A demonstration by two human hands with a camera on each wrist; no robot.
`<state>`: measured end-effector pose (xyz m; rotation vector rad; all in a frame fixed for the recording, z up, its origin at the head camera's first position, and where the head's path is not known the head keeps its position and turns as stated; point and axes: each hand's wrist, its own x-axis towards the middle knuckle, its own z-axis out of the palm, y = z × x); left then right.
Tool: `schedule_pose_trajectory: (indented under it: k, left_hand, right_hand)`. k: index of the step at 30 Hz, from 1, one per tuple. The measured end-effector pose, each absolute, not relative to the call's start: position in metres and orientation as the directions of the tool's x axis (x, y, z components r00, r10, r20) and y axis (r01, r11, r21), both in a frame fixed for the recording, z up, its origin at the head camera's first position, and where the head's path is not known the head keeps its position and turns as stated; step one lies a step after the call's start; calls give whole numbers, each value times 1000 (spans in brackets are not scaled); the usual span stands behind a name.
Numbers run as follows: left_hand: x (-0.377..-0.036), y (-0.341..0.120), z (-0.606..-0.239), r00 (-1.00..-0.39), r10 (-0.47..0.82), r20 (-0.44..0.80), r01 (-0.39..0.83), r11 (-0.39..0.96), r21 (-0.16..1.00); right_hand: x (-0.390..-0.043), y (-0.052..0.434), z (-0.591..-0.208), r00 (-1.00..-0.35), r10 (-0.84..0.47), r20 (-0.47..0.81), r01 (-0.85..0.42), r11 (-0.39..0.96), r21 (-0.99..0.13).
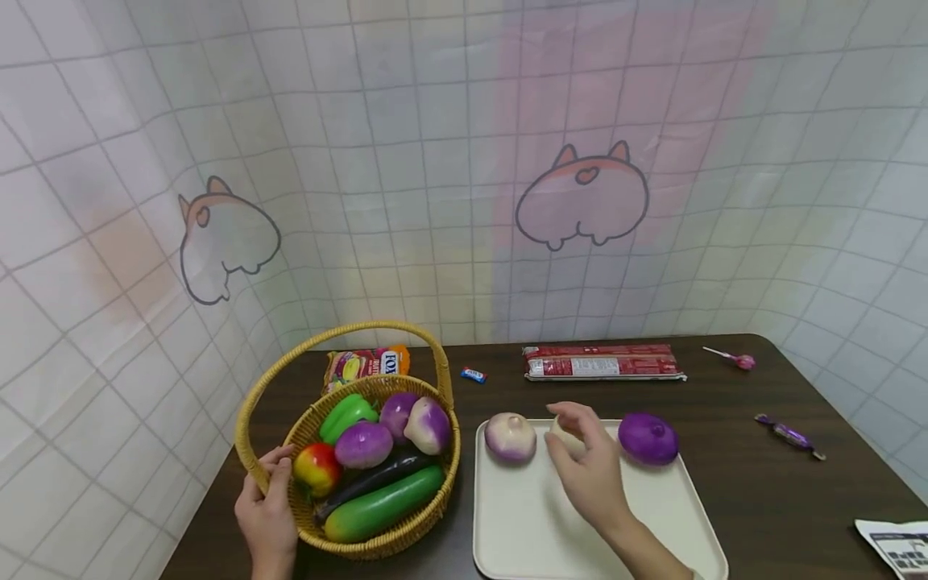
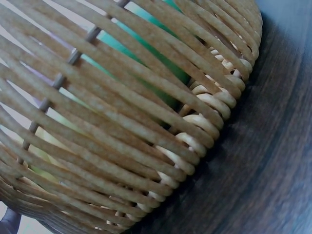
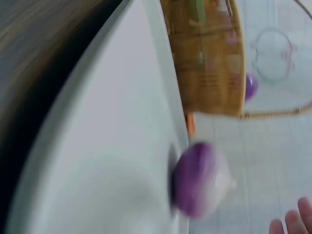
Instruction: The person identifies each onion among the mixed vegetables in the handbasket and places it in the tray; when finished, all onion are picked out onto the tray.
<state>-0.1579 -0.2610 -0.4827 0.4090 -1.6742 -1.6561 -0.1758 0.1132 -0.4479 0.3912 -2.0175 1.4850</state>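
A wicker basket [image 1: 428, 495] [image 2: 146, 136] [image 3: 204, 63] stands at the left of the dark table, holding a green pepper, an apple, purple onions, an eggplant and a cucumber [image 1: 384, 506]. My left hand [image 1: 267, 503] grips its near-left rim. To its right lies a white tray [image 1: 536, 524] [image 3: 112, 161] with a purple-white onion [image 1: 511, 436] [image 3: 202, 178] and a purple onion [image 1: 648, 438]. Between those two, my right hand [image 1: 583, 463] curls over a pale round vegetable [image 1: 565, 439] on the tray, mostly hidden by the fingers. The right wrist view is blurred and shows only fingertips [image 3: 292, 224].
Behind the basket lie a snack bag [image 1: 366, 364] and a small blue candy [image 1: 473, 374]. A long red packet [image 1: 603, 362], a lollipop [image 1: 739, 360] and a purple wrapped candy [image 1: 789, 436] lie further right. Printed paper [image 1: 895, 548] sits at the near-right edge. A tiled curtain stands behind.
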Motion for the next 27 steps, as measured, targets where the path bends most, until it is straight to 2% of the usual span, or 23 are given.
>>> schedule_pose_trajectory:
  k: [5, 8, 11, 27]
  left_hand:
    - [-156, -261, -482, -675, -685, 275, 266, 121, 956]
    - [-156, -260, -482, -676, -680, 285, 279, 121, 953]
    - [-157, -259, -481, -674, -678, 293, 293, 120, 949]
    - [-157, -261, -483, -680, -674, 287, 292, 110, 950]
  right_hand:
    - [-185, 83, -450, -832, -72, 550, -549, 249, -798]
    - [-186, 65, -446, -871, -156, 466, -490, 210, -846]
    - [-190, 50, -443, -883, -212, 418, -457, 196, -867]
    - [-204, 9, -445, -867, -306, 393, -474, 260, -842]
